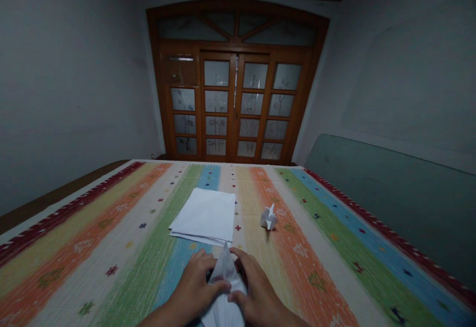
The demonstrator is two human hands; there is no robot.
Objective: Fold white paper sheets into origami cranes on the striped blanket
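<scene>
A white sheet of folded paper (225, 309), narrowing to a point at its far end, is between my two hands at the near side of the table. My left hand (201, 280) grips its left side, with the thumb pressed on the middle of the paper. From the right, my right hand (256, 285) holds the other side, its thumb close to the left thumb and its fingers curled around the edge. The paper's near end runs out of the picture. Some fingertips are hidden behind the paper.
Just beyond my hands lies a stack of white paper sheets (206, 214). A small folded white paper figure (268, 218) stands to the right of it. Both rest on a striped, patterned tablecloth (141, 257). Wooden glazed doors (236, 104) close off the far wall.
</scene>
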